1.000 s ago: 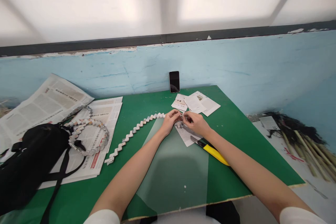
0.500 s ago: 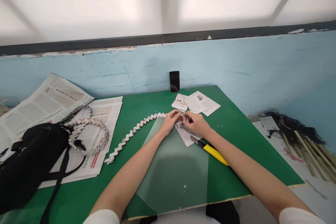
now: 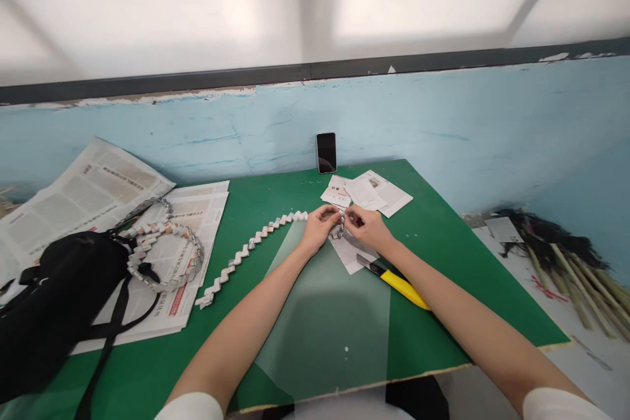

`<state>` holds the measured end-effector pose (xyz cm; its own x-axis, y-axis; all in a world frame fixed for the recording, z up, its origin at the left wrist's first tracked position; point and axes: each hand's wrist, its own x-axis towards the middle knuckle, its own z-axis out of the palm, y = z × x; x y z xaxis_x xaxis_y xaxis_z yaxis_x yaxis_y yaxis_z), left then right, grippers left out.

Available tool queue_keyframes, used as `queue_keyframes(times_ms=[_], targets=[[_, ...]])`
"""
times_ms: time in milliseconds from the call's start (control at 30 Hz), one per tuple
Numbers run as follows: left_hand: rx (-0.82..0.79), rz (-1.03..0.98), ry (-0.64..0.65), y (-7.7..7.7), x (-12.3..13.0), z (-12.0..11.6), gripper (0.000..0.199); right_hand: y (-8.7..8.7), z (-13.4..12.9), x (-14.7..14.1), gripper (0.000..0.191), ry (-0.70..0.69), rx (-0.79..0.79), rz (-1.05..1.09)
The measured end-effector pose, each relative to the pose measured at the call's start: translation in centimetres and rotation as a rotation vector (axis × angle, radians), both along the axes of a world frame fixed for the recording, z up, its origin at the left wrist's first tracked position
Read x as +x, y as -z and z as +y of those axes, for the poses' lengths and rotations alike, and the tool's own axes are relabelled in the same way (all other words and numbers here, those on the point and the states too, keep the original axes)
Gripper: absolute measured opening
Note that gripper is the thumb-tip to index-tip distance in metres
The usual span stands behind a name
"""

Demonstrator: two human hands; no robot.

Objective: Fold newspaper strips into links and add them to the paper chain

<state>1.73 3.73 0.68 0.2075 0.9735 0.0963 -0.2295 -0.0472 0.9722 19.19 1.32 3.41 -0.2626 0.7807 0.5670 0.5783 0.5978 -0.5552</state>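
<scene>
My left hand (image 3: 321,226) and my right hand (image 3: 367,227) meet over the middle of the green table, fingertips almost together. Between them is the end of a zigzag chain of folded paper (image 3: 245,249), which trails off to the left across the table. The left fingers are closed around this end. Pinched beside it, the right fingers also grip the chain; the exact fold is too small to make out. Beneath the hands lies a printed sheet of paper (image 3: 352,258). A yellow-handled utility knife (image 3: 402,287) rests just below my right forearm, its blade towards the sheet.
Cut paper pieces (image 3: 386,191) lie behind my hands, and a phone (image 3: 326,152) leans against the blue wall. Newspapers (image 3: 207,216), finished chain loops (image 3: 189,261) and a black bag (image 3: 73,289) occupy the left. A translucent sheet (image 3: 329,321) covers the table's front. Sticks (image 3: 581,282) lie on the floor.
My right fingers have shifted slightly and come closer to the left ones. A little more of the chain's curled end shows below the fingertips. The rest stays in place.
</scene>
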Motion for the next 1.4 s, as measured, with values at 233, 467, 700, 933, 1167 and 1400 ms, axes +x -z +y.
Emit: queue_keyframes(times_ms=[233, 467, 700, 933, 1167, 1400], targets=[[0.028, 0.018, -0.002, 0.3, -0.1, 0.0, 0.036, -0.4, 0.1, 0.4, 0.012, -0.039, -0.06, 0.009], [0.037, 0.043, 0.0, 0.4, 0.1, -0.1, 0.036, -0.8, 0.4, 0.8, 0.014, -0.082, -0.081, -0.025], [0.06, 0.064, -0.012, 0.0, 0.2, -0.2, 0.036, -0.1, 0.4, 0.8, 0.012, -0.047, -0.071, -0.01], [0.084, 0.022, -0.014, 0.1, 0.3, -0.2, 0.034, 0.4, 0.2, 0.7, 0.009, -0.059, 0.005, 0.046], [0.153, 0.09, -0.039, -0.2, 0.1, -0.4, 0.028, -0.4, 0.2, 0.8, 0.009, -0.092, 0.041, -0.039], [0.17, 0.106, -0.043, -0.3, 0.1, -0.6, 0.026, -0.6, 0.3, 0.9, 0.01, -0.088, 0.022, -0.064]])
